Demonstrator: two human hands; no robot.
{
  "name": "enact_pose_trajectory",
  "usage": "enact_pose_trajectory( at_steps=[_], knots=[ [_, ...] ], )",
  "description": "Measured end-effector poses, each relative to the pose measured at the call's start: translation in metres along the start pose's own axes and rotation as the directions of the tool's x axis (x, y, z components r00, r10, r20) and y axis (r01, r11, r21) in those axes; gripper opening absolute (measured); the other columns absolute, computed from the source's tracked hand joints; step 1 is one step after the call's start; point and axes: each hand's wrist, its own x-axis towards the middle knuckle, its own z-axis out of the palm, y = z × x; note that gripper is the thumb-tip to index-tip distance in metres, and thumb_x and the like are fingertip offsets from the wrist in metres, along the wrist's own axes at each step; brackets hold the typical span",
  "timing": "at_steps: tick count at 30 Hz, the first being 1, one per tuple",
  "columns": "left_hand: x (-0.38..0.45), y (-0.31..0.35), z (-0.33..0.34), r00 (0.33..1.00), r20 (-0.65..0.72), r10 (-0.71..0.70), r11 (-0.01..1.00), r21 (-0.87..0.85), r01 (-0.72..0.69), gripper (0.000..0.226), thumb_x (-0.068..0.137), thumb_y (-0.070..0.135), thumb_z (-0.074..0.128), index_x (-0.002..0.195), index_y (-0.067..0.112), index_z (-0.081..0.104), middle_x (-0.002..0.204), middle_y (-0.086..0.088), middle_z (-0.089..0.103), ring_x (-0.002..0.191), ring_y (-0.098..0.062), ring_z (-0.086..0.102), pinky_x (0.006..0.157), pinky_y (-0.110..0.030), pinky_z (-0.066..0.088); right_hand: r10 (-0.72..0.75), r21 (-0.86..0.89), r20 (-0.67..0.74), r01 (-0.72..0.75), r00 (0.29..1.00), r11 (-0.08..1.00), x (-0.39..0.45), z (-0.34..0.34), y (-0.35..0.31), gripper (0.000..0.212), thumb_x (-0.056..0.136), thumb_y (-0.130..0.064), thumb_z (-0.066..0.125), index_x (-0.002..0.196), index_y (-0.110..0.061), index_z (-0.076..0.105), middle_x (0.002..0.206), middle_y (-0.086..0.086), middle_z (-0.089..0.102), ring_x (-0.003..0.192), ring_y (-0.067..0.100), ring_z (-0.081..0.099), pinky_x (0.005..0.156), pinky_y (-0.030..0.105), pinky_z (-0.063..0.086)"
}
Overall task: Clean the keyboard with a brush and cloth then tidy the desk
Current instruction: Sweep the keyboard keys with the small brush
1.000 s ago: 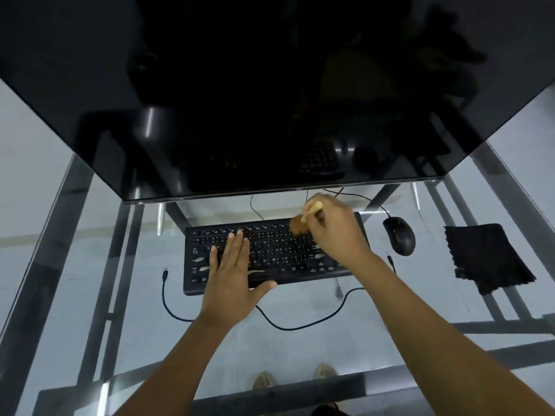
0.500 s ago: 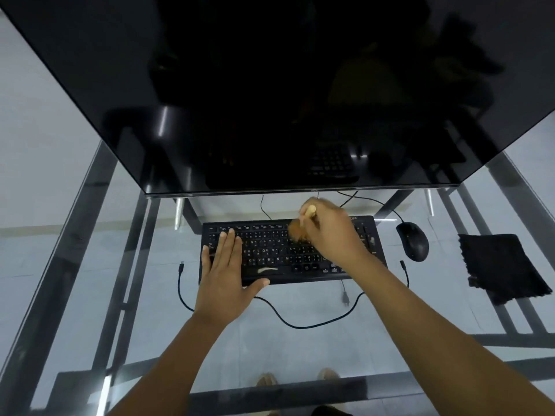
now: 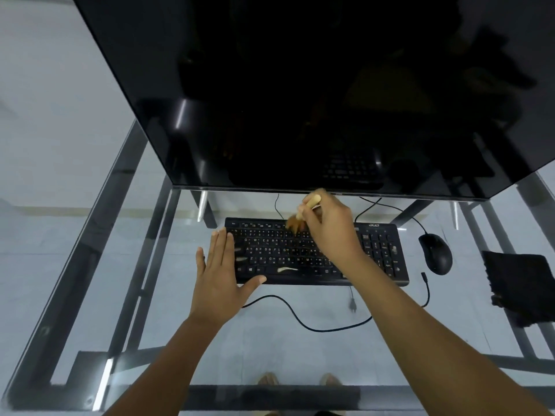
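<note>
Two hands are at work over the black keyboard (image 3: 315,253). The keyboard lies flat on the glass desk (image 3: 90,250), with its long side running left to right, and its top row of keys is on the far side from the person.

The right hand (image 3: 329,228) has its fingers curled round a small brush (image 3: 303,214). The pale wooden handle sticks up and away past the fingertips, toward the screen. The brown bristles point down and touch the top rows of keys, just left of the curled fingers. The brush looks a bit blurry.

The left hand (image 3: 220,273) lies flat on the left end of the keyboard. Its fingers are straight and close together, pointing away from the person. Its thumb is spread out to the right along the front edge of the keyboard. A few pale bits of dirt (image 3: 286,269) lie on the keys, just past the thumb tip.

A black mouse (image 3: 435,253) sits to the right of the keyboard, near it but not touching. Further right lies a dark cloth (image 3: 522,283), well apart from both hands. A black cable (image 3: 315,325) curls on the glass, nearer the person than the keyboard.

A big dark screen (image 3: 300,85) hangs over the far side of the desk, beyond the fingertips. Two feet (image 3: 268,379) show through the glass below.
</note>
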Motion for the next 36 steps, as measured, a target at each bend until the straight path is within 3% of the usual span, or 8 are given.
enact_pose_trajectory(
  at_steps=[12, 15, 17, 20, 27, 31, 33, 36],
  knots=[
    [-0.007, -0.026, 0.008, 0.997, 0.062, -0.047, 0.989, -0.140, 0.055, 0.114, 0.071, 0.086, 0.039, 0.152, 0.013, 0.005, 0.160, -0.003, 0.009, 0.147, -0.013, -0.006, 0.117, -0.041, -0.010, -0.065, -0.132, 0.328, 0.114, 0.942, 0.985, 0.017, 0.031, -0.033, 0.012, 0.096, -0.020, 0.058, 0.091, -0.010, 0.060, 0.077, 0.002, 0.069, 0.063, 0.009, 0.065, 0.058, 0.028, 0.055],
    [-0.011, -0.028, 0.013, 1.000, 0.013, -0.018, 0.988, -0.153, 0.020, 0.102, 0.079, 0.079, 0.039, 0.151, 0.016, 0.005, 0.159, -0.001, 0.018, 0.147, -0.016, 0.006, 0.118, -0.042, -0.005, -0.070, -0.102, 0.127, 0.084, 0.989, 0.991, 0.025, 0.037, -0.036, 0.010, 0.098, -0.014, 0.054, 0.090, -0.008, 0.057, 0.078, 0.000, 0.065, 0.062, 0.002, 0.062, 0.059, 0.020, 0.051],
    [-0.013, -0.031, 0.015, 1.000, -0.024, -0.003, 0.992, -0.128, 0.000, 0.097, 0.083, 0.077, 0.037, 0.151, 0.015, 0.008, 0.157, -0.001, 0.022, 0.147, -0.016, 0.010, 0.119, -0.042, -0.001, -0.066, -0.076, 0.185, 0.081, 0.980, 0.994, 0.028, 0.046, -0.041, 0.009, 0.097, -0.014, 0.053, 0.091, -0.008, 0.055, 0.073, -0.002, 0.066, 0.063, -0.002, 0.064, 0.061, 0.015, 0.053],
    [-0.016, -0.031, 0.018, 0.999, -0.048, 0.006, 0.997, -0.081, -0.010, 0.094, 0.085, 0.076, 0.035, 0.151, 0.013, 0.014, 0.157, -0.001, 0.025, 0.146, -0.013, 0.010, 0.120, -0.041, 0.004, -0.067, -0.146, 0.205, 0.098, 0.976, 0.984, 0.030, 0.059, -0.049, 0.011, 0.098, -0.018, 0.049, 0.090, -0.011, 0.053, 0.089, 0.006, 0.063, 0.077, 0.020, 0.064, 0.070, 0.041, 0.056],
    [-0.018, -0.029, 0.017, 0.998, -0.069, -0.012, 0.995, -0.097, 0.005, 0.092, 0.085, 0.073, 0.039, 0.151, 0.013, 0.017, 0.156, -0.002, 0.026, 0.146, -0.009, 0.007, 0.120, -0.039, 0.005, -0.110, -0.128, 0.257, 0.146, 0.960, 0.981, 0.032, 0.070, -0.058, 0.009, 0.098, -0.018, 0.050, 0.095, -0.011, 0.054, 0.095, 0.006, 0.064, 0.080, 0.022, 0.064, 0.071, 0.041, 0.055],
    [-0.018, -0.026, 0.015, 0.996, -0.085, -0.020, 0.994, -0.109, 0.011, 0.091, 0.085, 0.072, 0.043, 0.151, 0.014, 0.018, 0.155, -0.002, 0.028, 0.145, -0.006, 0.004, 0.120, -0.039, 0.005, -0.088, -0.020, 0.176, 0.093, 0.980, 0.996, 0.031, 0.064, -0.049, 0.004, 0.096, -0.013, 0.053, 0.095, -0.011, 0.057, 0.081, -0.007, 0.064, 0.068, -0.004, 0.060, 0.059, 0.011, 0.046],
    [-0.018, -0.026, 0.015, 0.995, -0.092, -0.030, 0.992, -0.129, 0.018, 0.090, 0.085, 0.070, 0.046, 0.150, 0.014, 0.019, 0.155, -0.002, 0.027, 0.143, 0.001, -0.003, 0.120, -0.039, 0.005, -0.063, -0.086, 0.285, 0.091, 0.956, 0.992, 0.027, 0.062, -0.042, 0.007, 0.097, -0.016, 0.052, 0.094, -0.011, 0.056, 0.082, -0.004, 0.067, 0.064, -0.002, 0.060, 0.057, 0.018, 0.047],
    [-0.018, -0.026, 0.014, 0.996, -0.086, -0.037, 0.991, -0.132, 0.025, 0.091, 0.084, 0.071, 0.045, 0.150, 0.014, 0.018, 0.155, -0.003, 0.028, 0.143, 0.000, -0.003, 0.120, -0.039, 0.005, -0.055, -0.056, 0.138, 0.063, 0.989, 0.996, 0.021, 0.051, -0.031, 0.006, 0.098, -0.018, 0.051, 0.095, -0.015, 0.054, 0.092, 0.000, 0.066, 0.074, 0.010, 0.066, 0.063, 0.029, 0.055]
  ],
)
